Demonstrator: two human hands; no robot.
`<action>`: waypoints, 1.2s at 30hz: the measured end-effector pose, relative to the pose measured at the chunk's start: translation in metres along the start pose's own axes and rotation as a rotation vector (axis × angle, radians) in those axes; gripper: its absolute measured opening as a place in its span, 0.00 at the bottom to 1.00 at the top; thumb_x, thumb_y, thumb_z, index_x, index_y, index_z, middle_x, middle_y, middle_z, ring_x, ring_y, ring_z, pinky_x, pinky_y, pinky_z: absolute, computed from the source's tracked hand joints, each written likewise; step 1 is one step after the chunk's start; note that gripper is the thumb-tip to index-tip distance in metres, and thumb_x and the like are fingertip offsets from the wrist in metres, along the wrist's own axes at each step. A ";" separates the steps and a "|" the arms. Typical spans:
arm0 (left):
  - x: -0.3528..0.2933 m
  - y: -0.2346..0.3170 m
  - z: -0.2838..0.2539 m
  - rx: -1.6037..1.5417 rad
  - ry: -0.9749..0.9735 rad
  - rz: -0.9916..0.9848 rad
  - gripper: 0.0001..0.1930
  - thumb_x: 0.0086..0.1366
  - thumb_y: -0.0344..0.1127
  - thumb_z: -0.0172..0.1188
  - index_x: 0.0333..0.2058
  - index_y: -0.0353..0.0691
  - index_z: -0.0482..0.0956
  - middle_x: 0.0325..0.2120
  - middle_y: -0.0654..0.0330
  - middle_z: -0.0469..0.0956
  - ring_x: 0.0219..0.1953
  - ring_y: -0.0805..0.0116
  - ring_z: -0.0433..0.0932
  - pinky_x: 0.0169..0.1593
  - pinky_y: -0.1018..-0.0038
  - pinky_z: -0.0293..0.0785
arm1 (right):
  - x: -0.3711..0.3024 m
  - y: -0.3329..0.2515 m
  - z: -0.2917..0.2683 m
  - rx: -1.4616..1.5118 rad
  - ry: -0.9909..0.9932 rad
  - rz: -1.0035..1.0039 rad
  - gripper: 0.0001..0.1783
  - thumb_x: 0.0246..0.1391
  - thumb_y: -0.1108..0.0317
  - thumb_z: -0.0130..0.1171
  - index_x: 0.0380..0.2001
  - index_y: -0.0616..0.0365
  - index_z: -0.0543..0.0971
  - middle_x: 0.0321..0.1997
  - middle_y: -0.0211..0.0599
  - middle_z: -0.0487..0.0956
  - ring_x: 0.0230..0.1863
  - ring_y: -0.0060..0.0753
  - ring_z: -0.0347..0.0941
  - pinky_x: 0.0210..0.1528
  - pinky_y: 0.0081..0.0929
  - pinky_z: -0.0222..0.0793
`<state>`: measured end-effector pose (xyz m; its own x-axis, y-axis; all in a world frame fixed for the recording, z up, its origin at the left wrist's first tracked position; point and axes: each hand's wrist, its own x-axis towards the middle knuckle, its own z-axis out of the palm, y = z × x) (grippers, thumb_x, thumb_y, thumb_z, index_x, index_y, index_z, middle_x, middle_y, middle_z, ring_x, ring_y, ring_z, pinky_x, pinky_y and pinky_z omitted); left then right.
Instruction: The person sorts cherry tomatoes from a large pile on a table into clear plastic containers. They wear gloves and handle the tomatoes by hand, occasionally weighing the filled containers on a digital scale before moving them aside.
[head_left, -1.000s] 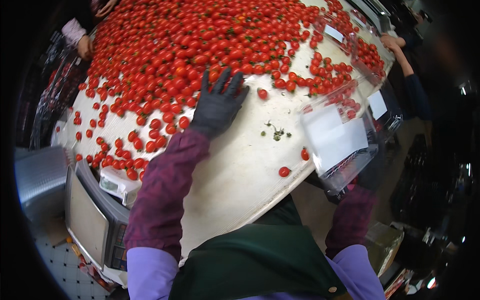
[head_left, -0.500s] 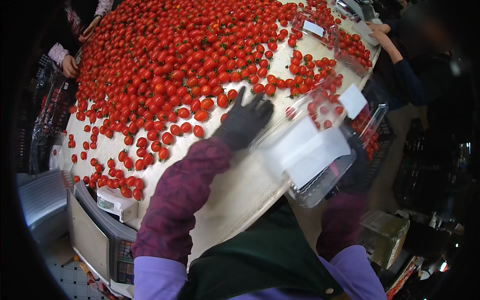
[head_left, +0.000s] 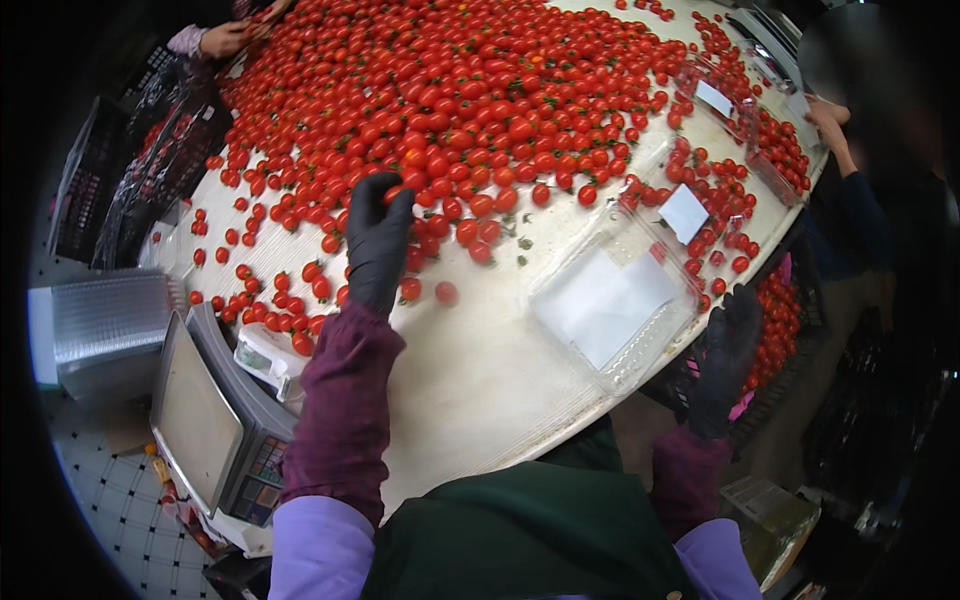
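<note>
The clear plastic clamshell punnet with a white label (head_left: 617,305) lies open and tilted at the near right edge of the round off-white sorting table (head_left: 470,390); a few small red cherry tomatoes (head_left: 480,120) show through its far end. Your right hand (head_left: 727,352), in a black glove, is at the punnet's outer right corner, fingers up against its rim; whether they pinch the plastic or only steady it cannot be told. Your left hand (head_left: 378,238), also black-gloved, is well apart from the punnet, out to its left. It lies palm down on the table with fingers loosely curled over the near fringe of the tomato heap, touching several fruits, not clenched round any that you can see.

The tomatoes cover the far two thirds of the table; bare tabletop lies between your two hands. More clear filled punnets (head_left: 745,125) sit along the right rim, near another person's hand (head_left: 828,118). A grey weighing scale (head_left: 215,420) stands at the near left edge below your left sleeve.
</note>
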<state>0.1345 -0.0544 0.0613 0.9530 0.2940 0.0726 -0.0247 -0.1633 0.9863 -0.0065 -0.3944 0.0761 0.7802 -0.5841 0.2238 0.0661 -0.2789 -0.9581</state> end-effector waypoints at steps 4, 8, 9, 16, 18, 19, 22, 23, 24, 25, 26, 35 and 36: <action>-0.064 -0.002 -0.061 -0.455 0.025 -0.361 0.12 0.63 0.36 0.52 0.38 0.33 0.73 0.26 0.63 0.72 0.25 0.81 0.67 0.23 0.83 0.61 | -0.005 -0.042 0.060 0.101 -0.463 0.029 0.20 0.51 0.78 0.54 0.49 0.61 0.69 0.47 0.36 0.74 0.47 0.27 0.70 0.49 0.24 0.66; -0.126 -0.001 -0.073 -0.237 0.060 -0.420 0.10 0.63 0.34 0.49 0.40 0.35 0.73 0.29 0.63 0.71 0.25 0.80 0.68 0.24 0.83 0.64 | -0.007 -0.065 0.118 -0.131 -0.964 -0.160 0.21 0.49 0.73 0.59 0.48 0.61 0.70 0.44 0.41 0.75 0.42 0.30 0.74 0.43 0.25 0.70; -0.138 -0.009 -0.072 -0.142 0.042 -0.382 0.10 0.63 0.33 0.49 0.40 0.36 0.73 0.31 0.62 0.71 0.26 0.79 0.68 0.25 0.82 0.66 | -0.009 -0.069 0.128 -0.227 -1.042 -0.231 0.22 0.49 0.72 0.59 0.49 0.61 0.69 0.45 0.40 0.75 0.42 0.30 0.74 0.44 0.26 0.70; -0.140 -0.034 -0.053 0.467 0.019 0.222 0.24 0.55 0.18 0.50 0.51 0.40 0.68 0.52 0.51 0.64 0.55 0.56 0.64 0.56 0.66 0.60 | -0.093 -0.063 0.186 -0.592 -1.129 -0.487 0.30 0.46 0.67 0.58 0.54 0.55 0.65 0.51 0.47 0.68 0.44 0.47 0.69 0.43 0.36 0.68; -0.136 -0.025 -0.058 0.690 0.032 0.323 0.27 0.53 0.21 0.54 0.54 0.42 0.67 0.56 0.49 0.61 0.58 0.52 0.59 0.60 0.62 0.54 | -0.104 -0.048 0.198 -0.648 -1.033 -0.586 0.31 0.44 0.68 0.58 0.55 0.55 0.65 0.51 0.46 0.68 0.43 0.44 0.68 0.42 0.35 0.68; -0.134 -0.021 -0.063 0.786 0.041 0.365 0.28 0.53 0.22 0.56 0.55 0.43 0.66 0.57 0.49 0.60 0.60 0.51 0.56 0.62 0.59 0.50 | -0.107 -0.039 0.202 -0.674 -0.978 -0.632 0.31 0.44 0.68 0.58 0.55 0.56 0.65 0.51 0.46 0.68 0.42 0.43 0.68 0.42 0.34 0.68; -0.136 -0.028 -0.082 0.978 0.166 0.213 0.30 0.53 0.30 0.58 0.57 0.42 0.63 0.59 0.48 0.55 0.63 0.48 0.49 0.63 0.55 0.42 | -0.108 -0.017 0.205 -0.586 -1.002 -0.694 0.31 0.42 0.72 0.56 0.54 0.59 0.66 0.42 0.45 0.71 0.37 0.43 0.67 0.38 0.36 0.66; -0.136 -0.031 -0.086 1.020 0.178 0.142 0.31 0.54 0.32 0.58 0.58 0.41 0.61 0.60 0.48 0.53 0.64 0.47 0.47 0.64 0.55 0.41 | -0.107 -0.018 0.208 -0.519 -1.002 -0.718 0.30 0.42 0.73 0.55 0.54 0.60 0.66 0.40 0.45 0.72 0.36 0.44 0.67 0.36 0.38 0.66; -0.136 -0.038 -0.085 1.028 0.165 0.104 0.34 0.54 0.35 0.58 0.59 0.41 0.58 0.61 0.48 0.50 0.65 0.47 0.44 0.64 0.55 0.39 | -0.103 -0.021 0.210 -0.523 -1.007 -0.742 0.30 0.42 0.72 0.54 0.53 0.62 0.67 0.36 0.43 0.73 0.35 0.43 0.68 0.35 0.36 0.66; -0.136 -0.039 -0.081 1.010 0.140 0.104 0.34 0.54 0.35 0.58 0.60 0.41 0.57 0.62 0.48 0.49 0.65 0.47 0.44 0.64 0.55 0.39 | -0.097 -0.028 0.209 -0.510 -0.996 -0.803 0.29 0.42 0.72 0.54 0.53 0.61 0.67 0.36 0.43 0.73 0.35 0.43 0.68 0.35 0.36 0.67; -0.134 -0.040 -0.075 0.992 0.118 0.106 0.34 0.54 0.36 0.58 0.60 0.41 0.57 0.62 0.49 0.49 0.65 0.47 0.43 0.64 0.55 0.39 | -0.087 -0.041 0.207 -0.496 -0.983 -0.868 0.28 0.42 0.71 0.54 0.52 0.61 0.68 0.35 0.43 0.73 0.35 0.43 0.69 0.34 0.36 0.67; -0.125 -0.017 -0.029 0.910 -0.387 0.293 0.37 0.50 0.38 0.63 0.59 0.49 0.59 0.63 0.48 0.46 0.65 0.45 0.43 0.62 0.52 0.46 | 0.053 -0.011 0.258 -0.958 -0.804 -0.560 0.14 0.45 0.66 0.57 0.36 0.58 0.73 0.36 0.46 0.74 0.38 0.50 0.71 0.38 0.41 0.68; -0.124 -0.014 -0.034 0.826 -0.425 0.362 0.38 0.48 0.38 0.65 0.59 0.50 0.60 0.63 0.47 0.45 0.64 0.43 0.44 0.61 0.54 0.50 | 0.054 -0.011 0.263 -1.042 -0.791 -0.453 0.14 0.45 0.68 0.58 0.37 0.59 0.72 0.39 0.46 0.74 0.40 0.48 0.72 0.40 0.39 0.69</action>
<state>0.0065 -0.0569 0.0433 0.9623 -0.2387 0.1302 -0.2717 -0.8279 0.4906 0.1983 -0.2219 0.0518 0.9806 0.1953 -0.0188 0.1889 -0.9659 -0.1771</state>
